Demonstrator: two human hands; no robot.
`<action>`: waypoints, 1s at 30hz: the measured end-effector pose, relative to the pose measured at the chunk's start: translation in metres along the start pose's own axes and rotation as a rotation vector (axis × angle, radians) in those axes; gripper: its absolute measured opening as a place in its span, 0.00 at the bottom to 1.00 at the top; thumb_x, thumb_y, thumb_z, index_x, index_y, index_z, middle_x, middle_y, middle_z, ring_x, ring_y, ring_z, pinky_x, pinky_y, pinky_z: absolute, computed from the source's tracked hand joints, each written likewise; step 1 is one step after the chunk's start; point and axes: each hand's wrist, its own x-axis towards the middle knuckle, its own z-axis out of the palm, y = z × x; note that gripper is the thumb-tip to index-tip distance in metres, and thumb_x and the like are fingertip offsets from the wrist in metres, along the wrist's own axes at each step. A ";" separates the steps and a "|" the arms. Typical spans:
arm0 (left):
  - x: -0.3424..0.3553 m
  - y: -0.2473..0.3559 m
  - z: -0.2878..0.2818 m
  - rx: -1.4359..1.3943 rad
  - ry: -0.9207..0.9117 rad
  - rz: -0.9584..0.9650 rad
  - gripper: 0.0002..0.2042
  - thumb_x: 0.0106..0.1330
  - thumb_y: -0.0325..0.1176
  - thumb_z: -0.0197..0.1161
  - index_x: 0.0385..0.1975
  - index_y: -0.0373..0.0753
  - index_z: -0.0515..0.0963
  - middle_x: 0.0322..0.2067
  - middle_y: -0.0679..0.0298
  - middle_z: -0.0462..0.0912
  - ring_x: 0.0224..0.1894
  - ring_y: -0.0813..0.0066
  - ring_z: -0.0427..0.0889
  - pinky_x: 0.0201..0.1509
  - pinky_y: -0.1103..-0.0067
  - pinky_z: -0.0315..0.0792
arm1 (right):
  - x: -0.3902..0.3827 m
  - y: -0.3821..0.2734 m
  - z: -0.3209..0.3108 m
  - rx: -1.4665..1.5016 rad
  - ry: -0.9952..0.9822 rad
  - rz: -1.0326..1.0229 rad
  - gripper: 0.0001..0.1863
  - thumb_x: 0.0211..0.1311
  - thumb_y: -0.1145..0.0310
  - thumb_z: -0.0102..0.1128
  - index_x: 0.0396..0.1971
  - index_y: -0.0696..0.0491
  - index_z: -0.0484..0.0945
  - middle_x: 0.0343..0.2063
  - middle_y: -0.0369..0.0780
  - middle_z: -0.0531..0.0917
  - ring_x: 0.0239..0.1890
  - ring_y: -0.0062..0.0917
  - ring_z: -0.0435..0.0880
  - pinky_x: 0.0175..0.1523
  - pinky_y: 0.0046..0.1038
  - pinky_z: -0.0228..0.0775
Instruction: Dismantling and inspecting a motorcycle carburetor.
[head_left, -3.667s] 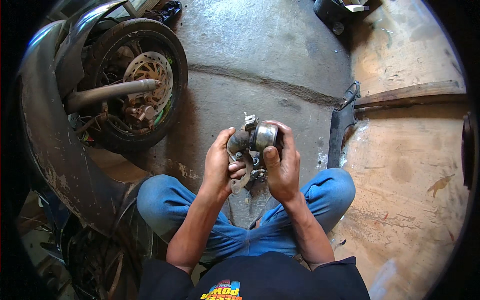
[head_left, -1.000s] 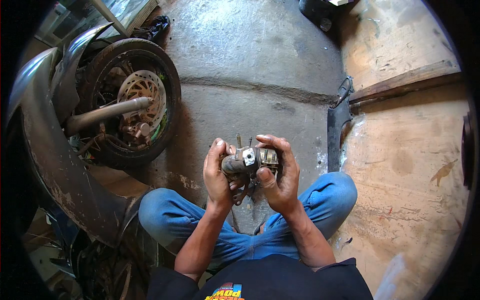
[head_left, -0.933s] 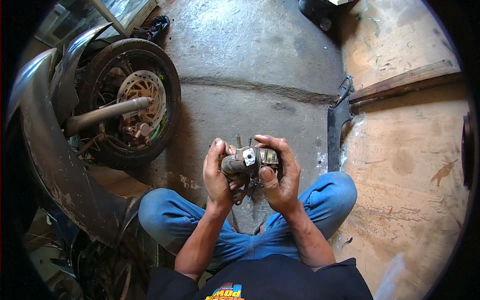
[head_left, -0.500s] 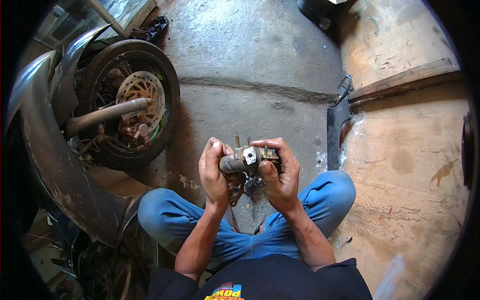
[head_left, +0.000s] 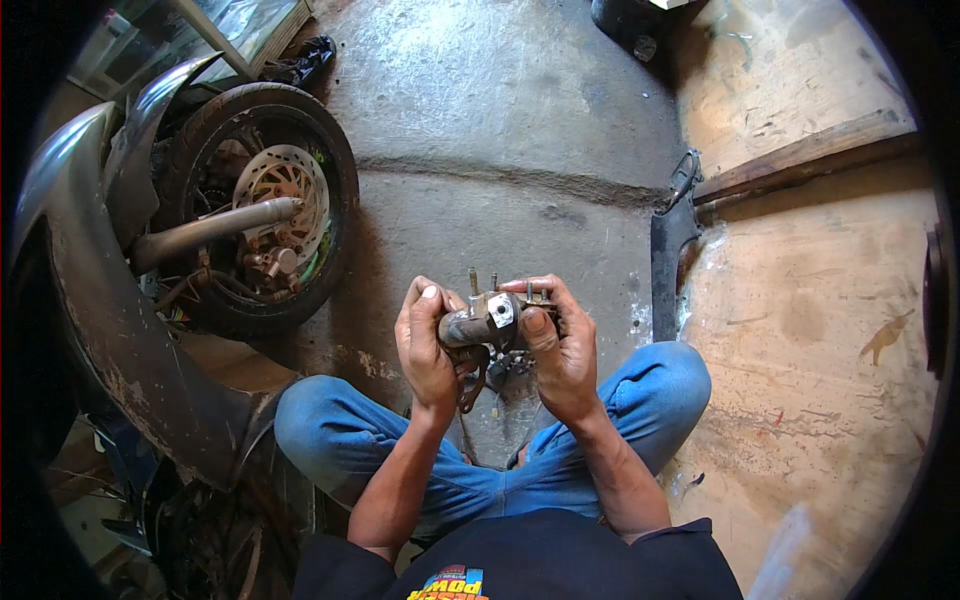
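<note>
A grimy metal motorcycle part [head_left: 468,328] is held up in front of my lap; its exact kind I cannot make out. It has a rounded grey barrel on the left, a pale flat face [head_left: 500,311] with a dark hole, and thin studs standing along its far side. My left hand [head_left: 427,350] is closed around the barrel end, thumb on top. Closed over the other end is my right hand [head_left: 565,350], its thumb pressed near the pale face and its fingers behind. A brown curved piece [head_left: 472,388] hangs below the part by my left fingers.
To the left stands a motorcycle front wheel [head_left: 340,185] with a brake disc and fork leg, beside scratched dark bodywork [head_left: 110,330]. A long dark plastic panel [head_left: 675,250] leans by the wooden boards [head_left: 800,380] on the right. A dark container [head_left: 635,25] sits far ahead.
My right thumb has shifted slightly up and left across the metal part. My left hand keeps nearly the same hold.
</note>
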 end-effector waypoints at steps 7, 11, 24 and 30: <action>0.003 -0.001 0.003 0.040 0.059 0.167 0.14 0.78 0.39 0.47 0.29 0.40 0.67 0.24 0.65 0.73 0.23 0.86 0.67 0.26 0.86 0.62 | -0.003 0.002 0.001 0.087 -0.063 0.000 0.25 0.73 0.50 0.61 0.53 0.58 0.78 0.44 0.40 0.82 0.45 0.20 0.80 0.49 0.24 0.74; -0.003 0.010 0.008 -0.035 0.015 0.157 0.13 0.78 0.40 0.46 0.29 0.43 0.63 0.25 0.68 0.66 0.23 0.83 0.63 0.25 0.83 0.62 | -0.006 -0.004 0.003 0.205 -0.089 -0.044 0.37 0.75 0.39 0.49 0.66 0.58 0.67 0.53 0.43 0.77 0.52 0.23 0.77 0.59 0.28 0.68; 0.002 0.000 -0.008 -0.354 0.023 -0.438 0.25 0.78 0.55 0.40 0.35 0.44 0.81 0.10 0.73 0.66 0.06 0.82 0.56 0.07 0.82 0.53 | -0.002 0.001 0.000 0.261 0.023 0.046 0.33 0.78 0.46 0.49 0.69 0.56 0.66 0.54 0.45 0.76 0.51 0.24 0.79 0.52 0.28 0.75; -0.005 0.006 -0.004 -0.443 -0.057 -0.533 0.22 0.79 0.52 0.41 0.38 0.44 0.78 0.21 0.70 0.79 0.08 0.86 0.59 0.10 0.85 0.52 | -0.001 0.007 0.005 0.080 -0.044 -0.067 0.35 0.72 0.51 0.62 0.70 0.56 0.65 0.54 0.45 0.75 0.51 0.26 0.81 0.52 0.28 0.78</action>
